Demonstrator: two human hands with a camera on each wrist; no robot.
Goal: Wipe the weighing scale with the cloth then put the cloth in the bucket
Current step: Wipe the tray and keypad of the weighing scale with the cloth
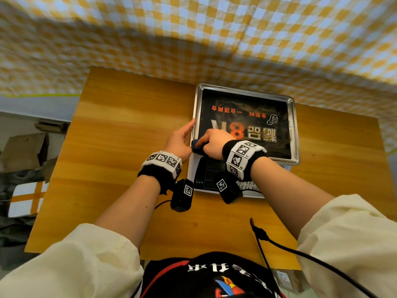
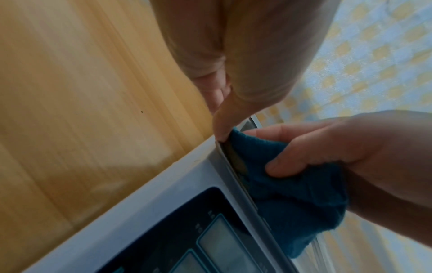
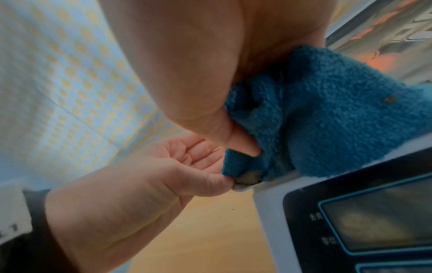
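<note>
The weighing scale point(image 1: 211, 173) stands on the table, its steel tray point(image 1: 294, 130) covered by a black printed sheet. My right hand point(image 1: 212, 144) grips a bunched blue cloth point(image 1: 196, 147) and presses it on the tray's near-left corner. The wrist views show the cloth point(image 2: 292, 203) point(image 3: 339, 110) against the tray rim above the scale's display point(image 3: 374, 212). My left hand point(image 1: 181, 138) lies along the tray's left rim with its fingers out. Its thumb point(image 3: 210, 182) touches the corner next to the cloth. No bucket is in view.
The wooden table point(image 1: 120, 147) has bare surface left of the scale and in front of it. A yellow checked curtain point(image 1: 193, 39) hangs behind. Cardboard boxes point(image 1: 23, 151) sit on the floor at the left. A black cable point(image 1: 268, 239) crosses the table's near edge.
</note>
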